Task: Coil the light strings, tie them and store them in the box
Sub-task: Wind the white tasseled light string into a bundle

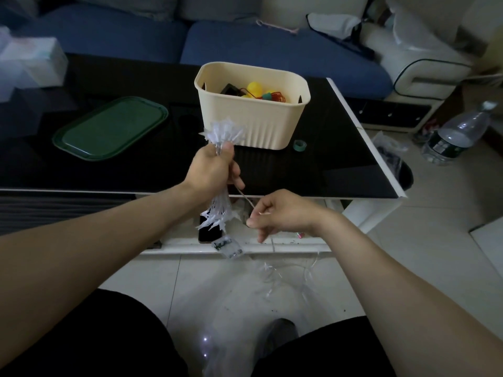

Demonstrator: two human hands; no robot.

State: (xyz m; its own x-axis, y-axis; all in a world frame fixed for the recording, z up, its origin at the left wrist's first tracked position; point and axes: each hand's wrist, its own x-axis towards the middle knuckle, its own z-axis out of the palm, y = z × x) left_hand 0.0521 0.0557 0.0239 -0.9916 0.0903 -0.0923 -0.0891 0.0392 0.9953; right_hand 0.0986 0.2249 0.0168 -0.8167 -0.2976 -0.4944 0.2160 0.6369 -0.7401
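Observation:
My left hand [215, 167] grips a coiled bundle of clear star-shaped string lights [224, 131] in front of the cream box [253, 123]; stars stick out above and below the fist. A clear battery pack [227, 247] dangles under the bundle. My right hand [277, 213] pinches the thin clear wire [246, 198] that runs from the bundle, just below the table edge. The loose tail of the string [288, 276] trails down over the floor. Inside the box lie coloured ball lights with red wire [257, 91].
The box stands on a black glass table [326, 159]. A green lid [111, 127] lies at its left and a small roll of green tape [300, 145] at its right. A blue sofa runs behind. A plastic bottle [457, 134] lies on the floor at right.

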